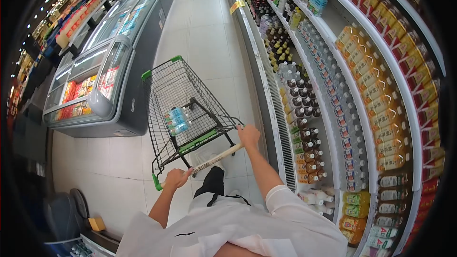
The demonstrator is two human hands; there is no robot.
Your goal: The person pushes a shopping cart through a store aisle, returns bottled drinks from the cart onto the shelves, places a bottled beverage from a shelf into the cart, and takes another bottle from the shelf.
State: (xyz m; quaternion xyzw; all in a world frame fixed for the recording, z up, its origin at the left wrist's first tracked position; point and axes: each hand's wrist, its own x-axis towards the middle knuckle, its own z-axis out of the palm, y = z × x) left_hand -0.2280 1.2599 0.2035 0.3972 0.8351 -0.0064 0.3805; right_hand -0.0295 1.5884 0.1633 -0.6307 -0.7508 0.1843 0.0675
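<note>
White shirt fabric (295, 221) lies nearest the camera, along the lower edge of the view. Forward of it stands a wire shopping cart (200, 141), with its handle (216, 158) toward the wearer and its green-capped front corners pointing up the aisle.

Left hand (176, 179): fingers curled over the handle near its left end. Right hand (249, 135): closed around the right end, at the basket's rear right corner. The undersides of both grips are hidden.

Load: blue-labelled bottles (177, 122) in the rear part of the basket, nearer its left edge than its right.

Step in hand, as judged: steering the cart between the freezer (124, 114) on the left and the bottle shelves (328, 33) on the right. The front left corner appears just beside the freezer's side; contact cannot be determined. The next move likely calls for both hands to angle that corner away from the freezer, then apply even pressure, keeping the right side clear of the lowest shelf edge.
</note>
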